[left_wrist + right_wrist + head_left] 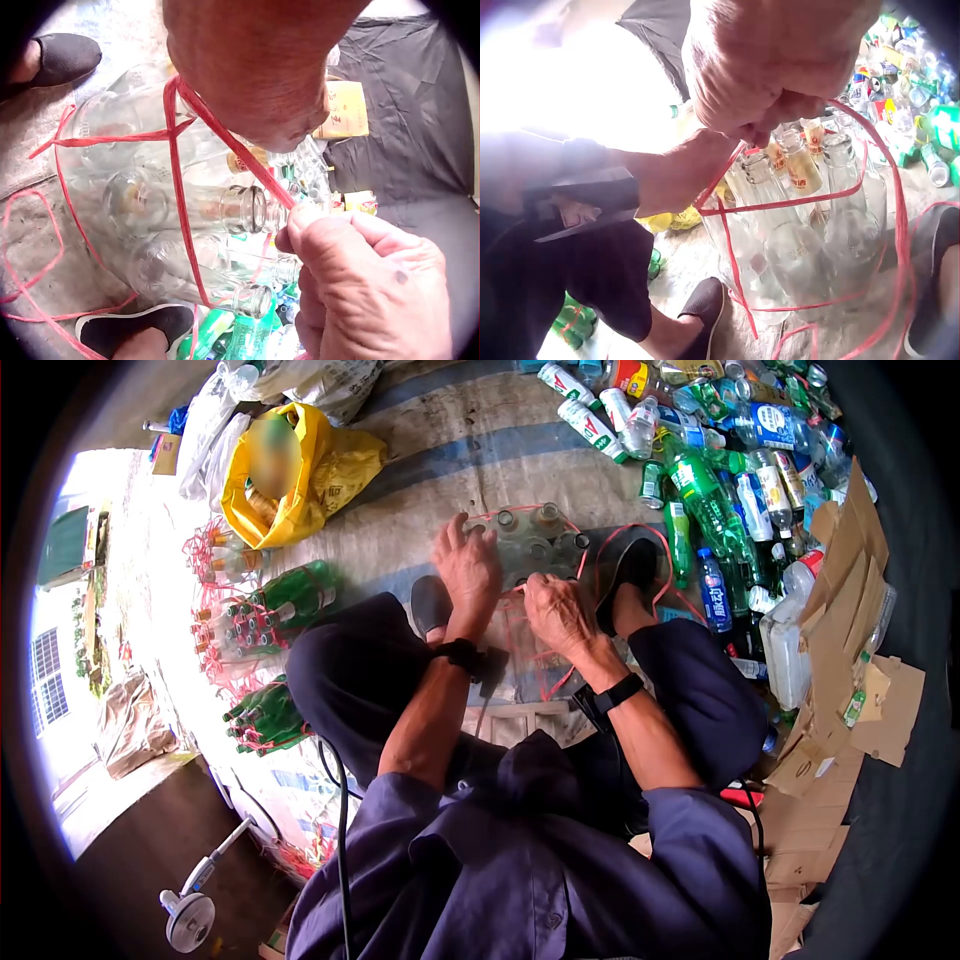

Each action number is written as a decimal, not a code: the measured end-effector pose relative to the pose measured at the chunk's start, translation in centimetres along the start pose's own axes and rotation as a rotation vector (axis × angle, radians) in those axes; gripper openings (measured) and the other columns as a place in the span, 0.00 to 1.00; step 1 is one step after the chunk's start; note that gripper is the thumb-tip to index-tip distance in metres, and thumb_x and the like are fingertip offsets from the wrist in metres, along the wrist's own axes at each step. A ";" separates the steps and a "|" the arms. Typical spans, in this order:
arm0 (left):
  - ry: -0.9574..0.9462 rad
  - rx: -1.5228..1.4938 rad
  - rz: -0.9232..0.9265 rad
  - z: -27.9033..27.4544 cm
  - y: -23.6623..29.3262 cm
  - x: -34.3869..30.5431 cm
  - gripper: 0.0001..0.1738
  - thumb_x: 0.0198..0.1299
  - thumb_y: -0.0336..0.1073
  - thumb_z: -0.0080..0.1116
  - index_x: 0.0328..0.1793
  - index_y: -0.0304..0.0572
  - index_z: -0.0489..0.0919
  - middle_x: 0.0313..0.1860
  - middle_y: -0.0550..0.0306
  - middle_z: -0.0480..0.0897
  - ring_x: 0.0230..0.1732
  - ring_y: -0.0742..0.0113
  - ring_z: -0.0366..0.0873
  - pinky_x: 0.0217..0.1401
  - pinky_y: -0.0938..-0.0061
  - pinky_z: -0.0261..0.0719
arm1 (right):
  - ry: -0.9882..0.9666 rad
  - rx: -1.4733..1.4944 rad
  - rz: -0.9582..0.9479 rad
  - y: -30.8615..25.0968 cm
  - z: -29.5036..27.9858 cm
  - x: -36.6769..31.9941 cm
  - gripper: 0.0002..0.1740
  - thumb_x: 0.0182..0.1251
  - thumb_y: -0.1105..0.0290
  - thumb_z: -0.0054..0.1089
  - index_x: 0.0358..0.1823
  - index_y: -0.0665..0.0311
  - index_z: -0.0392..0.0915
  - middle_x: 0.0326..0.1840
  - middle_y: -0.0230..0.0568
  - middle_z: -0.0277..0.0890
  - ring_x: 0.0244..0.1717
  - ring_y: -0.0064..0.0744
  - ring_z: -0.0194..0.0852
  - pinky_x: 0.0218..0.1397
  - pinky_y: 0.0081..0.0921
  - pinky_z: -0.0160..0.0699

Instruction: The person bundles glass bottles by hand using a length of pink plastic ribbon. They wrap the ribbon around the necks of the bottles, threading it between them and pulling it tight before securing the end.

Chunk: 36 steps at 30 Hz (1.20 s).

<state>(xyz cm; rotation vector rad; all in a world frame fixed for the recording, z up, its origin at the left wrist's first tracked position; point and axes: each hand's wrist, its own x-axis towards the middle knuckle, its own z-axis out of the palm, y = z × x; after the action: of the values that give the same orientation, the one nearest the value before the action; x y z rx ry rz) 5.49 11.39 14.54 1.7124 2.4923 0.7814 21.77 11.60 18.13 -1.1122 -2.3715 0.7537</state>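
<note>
A bundle of clear glass bottles (538, 550) stands between the person's feet, with red plastic twine (802, 201) round it. My right hand (560, 618) is at the near side of the bundle. In the left wrist view, the right hand's thumb and fingers (304, 219) pinch a taut length of twine beside a bottle neck. My left hand (472, 568) is over the bundle's left side, close to where the twine bends; its fingertips are hidden in the left wrist view. Several bottle necks (838, 150) point up in the right wrist view, some bottles bearing orange-printed labels.
Loose twine loops (655, 540) lie by the right shoe (632, 575). Plastic bottles and cans (710, 490) are heaped at the right beside torn cardboard (835, 610). Tied green bottles (290, 595) and a yellow bag (335, 470) are at the left. A small fan (190, 920) is at lower left.
</note>
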 end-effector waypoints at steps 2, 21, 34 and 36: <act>0.000 -0.016 -0.002 0.0 0.0 0.0 0.14 0.67 0.41 0.51 0.48 0.43 0.83 0.65 0.51 0.72 0.68 0.47 0.63 0.68 0.53 0.60 | 0.039 -0.051 0.027 -0.1 0.0 0.8 0.06 0.64 0.72 0.54 0.30 0.66 0.75 0.27 0.53 0.80 0.30 0.52 0.82 0.32 0.44 0.80; 0.002 -0.030 0.021 -0.6 0.1 0.3 0.14 0.64 0.40 0.54 0.48 0.40 0.83 0.65 0.49 0.72 0.68 0.45 0.63 0.68 0.53 0.61 | -0.074 -0.109 0.472 -1.7 1.0 -1.3 0.13 0.61 0.69 0.53 0.24 0.70 0.81 0.25 0.64 0.78 0.29 0.64 0.80 0.34 0.54 0.78; 0.028 -0.028 0.052 -0.4 0.1 0.2 0.14 0.63 0.41 0.58 0.47 0.41 0.84 0.65 0.50 0.72 0.67 0.45 0.64 0.67 0.52 0.62 | 0.172 0.104 0.756 2.0 8.6 -4.5 0.13 0.63 0.67 0.53 0.27 0.69 0.79 0.31 0.63 0.79 0.37 0.69 0.78 0.40 0.57 0.75; 0.033 -0.023 0.051 -0.5 0.2 0.2 0.14 0.62 0.41 0.58 0.47 0.41 0.84 0.65 0.50 0.72 0.67 0.46 0.65 0.67 0.53 0.62 | 0.264 0.186 0.665 2.8 9.3 -5.3 0.15 0.66 0.65 0.50 0.31 0.68 0.80 0.27 0.58 0.79 0.28 0.55 0.79 0.30 0.44 0.73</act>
<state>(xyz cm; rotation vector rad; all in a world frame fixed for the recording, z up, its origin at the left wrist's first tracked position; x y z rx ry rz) 5.48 11.42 15.07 1.7762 2.4593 0.8453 21.22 6.11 8.51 -1.8105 -1.6672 0.9398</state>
